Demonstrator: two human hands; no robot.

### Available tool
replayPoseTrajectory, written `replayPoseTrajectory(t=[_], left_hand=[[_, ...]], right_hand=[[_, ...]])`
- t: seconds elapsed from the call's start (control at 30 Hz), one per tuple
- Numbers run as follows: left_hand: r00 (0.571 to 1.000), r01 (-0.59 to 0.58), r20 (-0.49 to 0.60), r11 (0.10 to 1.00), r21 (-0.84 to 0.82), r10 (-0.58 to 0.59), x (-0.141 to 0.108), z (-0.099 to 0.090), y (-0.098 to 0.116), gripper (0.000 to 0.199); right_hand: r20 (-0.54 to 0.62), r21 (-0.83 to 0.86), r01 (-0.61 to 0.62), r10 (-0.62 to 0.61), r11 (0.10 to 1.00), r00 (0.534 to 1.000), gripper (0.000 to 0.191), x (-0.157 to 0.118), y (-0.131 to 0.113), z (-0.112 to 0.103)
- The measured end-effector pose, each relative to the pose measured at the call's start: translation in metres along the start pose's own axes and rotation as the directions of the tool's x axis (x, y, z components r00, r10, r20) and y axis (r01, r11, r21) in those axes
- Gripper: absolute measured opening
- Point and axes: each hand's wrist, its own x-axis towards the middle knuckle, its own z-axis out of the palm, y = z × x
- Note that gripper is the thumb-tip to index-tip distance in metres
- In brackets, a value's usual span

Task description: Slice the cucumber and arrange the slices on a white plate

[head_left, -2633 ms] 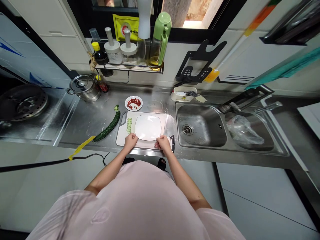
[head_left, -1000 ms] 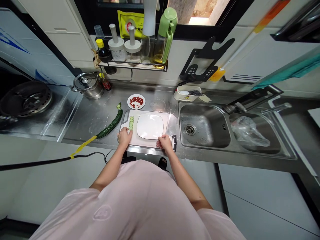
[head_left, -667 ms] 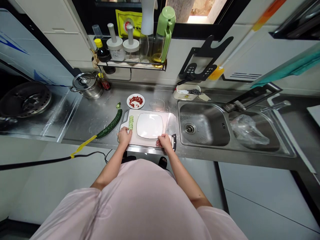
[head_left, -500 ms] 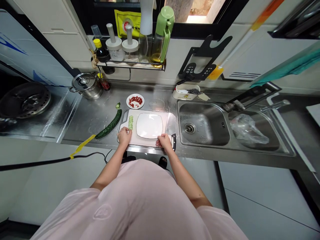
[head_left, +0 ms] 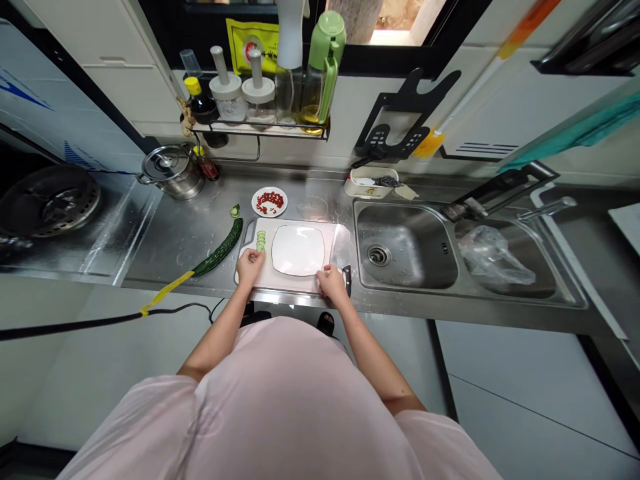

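A white cutting board (head_left: 280,283) lies on the counter with a white rectangular plate (head_left: 299,251) on it. Left of the plate is a short row of cucumber slices (head_left: 261,241). My left hand (head_left: 251,268) is closed in a pinch at the near end of this row, its fingertips covering the lowest slices. At the plate's near right corner, my right hand (head_left: 331,282) has its fingers curled together on the rim. A knife (head_left: 341,247) rests along the board's right side, its black handle (head_left: 347,280) beside my right hand. A cucumber (head_left: 220,251) lies left of the board.
Behind the board stands a small plate of chopped red pieces (head_left: 269,202). A cucumber end (head_left: 235,211) lies nearby. To the right is a double sink (head_left: 407,267) with a plastic bag (head_left: 493,257); to the left, a lidded pot (head_left: 173,172) and a wok (head_left: 47,200).
My left hand has moved slightly up the board along the cucumber slices, covering more of the row. My right hand has shifted a little right at the plate's corner.
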Motion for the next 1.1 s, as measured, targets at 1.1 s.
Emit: replayPoseTrajectory(t=[1.1], left_hand=[[0.947,-0.087,0.196,0.788,-0.609,0.255,-0.020,-0.001,0.113,0.031]], right_hand=[[0.044,-0.112,0.808,-0.809,0.579,0.586,0.017,-0.026,-0.124,-0.004]])
